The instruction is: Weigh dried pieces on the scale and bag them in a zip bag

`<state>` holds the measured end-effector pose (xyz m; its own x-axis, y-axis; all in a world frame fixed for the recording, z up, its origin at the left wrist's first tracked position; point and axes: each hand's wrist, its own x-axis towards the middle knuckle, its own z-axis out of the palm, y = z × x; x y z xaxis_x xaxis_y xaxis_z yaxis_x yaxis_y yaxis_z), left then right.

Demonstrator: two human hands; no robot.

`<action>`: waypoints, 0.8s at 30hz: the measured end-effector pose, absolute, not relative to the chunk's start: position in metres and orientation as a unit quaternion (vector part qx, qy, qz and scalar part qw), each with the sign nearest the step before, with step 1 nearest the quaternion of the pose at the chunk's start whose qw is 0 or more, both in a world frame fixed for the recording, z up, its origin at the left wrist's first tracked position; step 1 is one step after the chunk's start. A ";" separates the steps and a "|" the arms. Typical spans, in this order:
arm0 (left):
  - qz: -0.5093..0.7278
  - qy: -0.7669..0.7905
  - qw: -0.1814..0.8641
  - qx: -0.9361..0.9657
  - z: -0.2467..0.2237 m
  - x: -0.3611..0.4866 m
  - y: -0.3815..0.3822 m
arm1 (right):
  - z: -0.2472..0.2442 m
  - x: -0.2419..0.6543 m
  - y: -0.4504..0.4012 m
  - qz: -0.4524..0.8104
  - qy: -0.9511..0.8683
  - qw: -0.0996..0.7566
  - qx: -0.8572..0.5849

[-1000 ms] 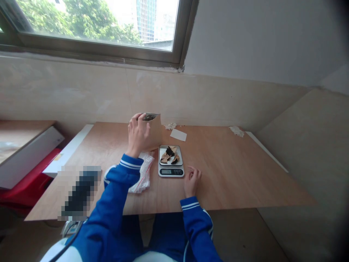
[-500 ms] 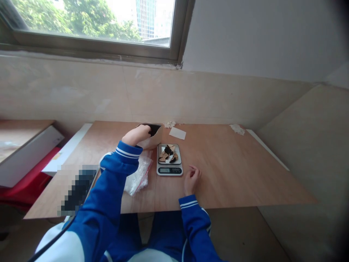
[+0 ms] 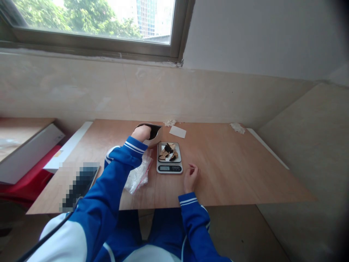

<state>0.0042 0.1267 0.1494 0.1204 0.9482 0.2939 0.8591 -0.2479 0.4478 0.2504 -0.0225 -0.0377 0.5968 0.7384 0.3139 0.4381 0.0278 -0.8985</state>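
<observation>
My left hand (image 3: 142,133) is wrist-deep in the mouth of a brown paper bag (image 3: 156,140) with a dark inside. Its fingers are hidden by the bag. Just right of the bag, a small digital kitchen scale (image 3: 170,169) carries several dried, curled pieces (image 3: 169,148), brown and black, on its white plate. My right hand (image 3: 191,178) rests on the table to the right of the scale, its fingers loosely bent and nothing visible in them. Clear zip bags (image 3: 138,178) with a red seal line lie beneath my left forearm.
The wooden table (image 3: 231,163) runs up to the tiled wall. A white card (image 3: 177,131) and crumpled whitish scraps (image 3: 170,123) lie behind the scale, with another scrap (image 3: 237,128) at the back right. A pixelated dark device (image 3: 79,189) with a cable is at the left.
My left hand has moved deeper into the paper bag, forward and slightly to the right. My right hand has stayed beside the scale, and the pieces on the plate look the same.
</observation>
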 end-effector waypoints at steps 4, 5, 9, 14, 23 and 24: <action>0.169 0.623 0.094 0.757 0.153 0.004 0.126 | -0.040 0.251 -0.021 0.134 -0.430 0.573 -0.685; 0.158 0.624 0.092 0.760 0.154 0.005 0.124 | -0.040 0.251 -0.021 0.135 -0.429 0.574 -0.684; 0.133 0.603 0.074 0.783 0.166 0.006 0.111 | -0.039 0.251 -0.021 0.142 -0.435 0.572 -0.681; 0.120 0.564 0.054 0.815 0.192 0.002 0.094 | -0.032 0.248 -0.023 0.117 -0.490 0.548 -0.668; 0.517 0.533 0.039 0.669 0.208 0.007 0.035 | -0.017 0.222 -0.015 0.073 -0.650 0.456 -0.603; 0.551 0.531 0.078 0.639 0.204 0.011 0.027 | -0.017 0.221 -0.012 0.069 -0.652 0.456 -0.602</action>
<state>0.0108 0.0274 0.2041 -0.1714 0.7649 0.6209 0.5931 -0.4231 0.6850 0.2208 -0.0124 -0.0168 0.1414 0.8479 0.5109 0.7215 0.2651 -0.6396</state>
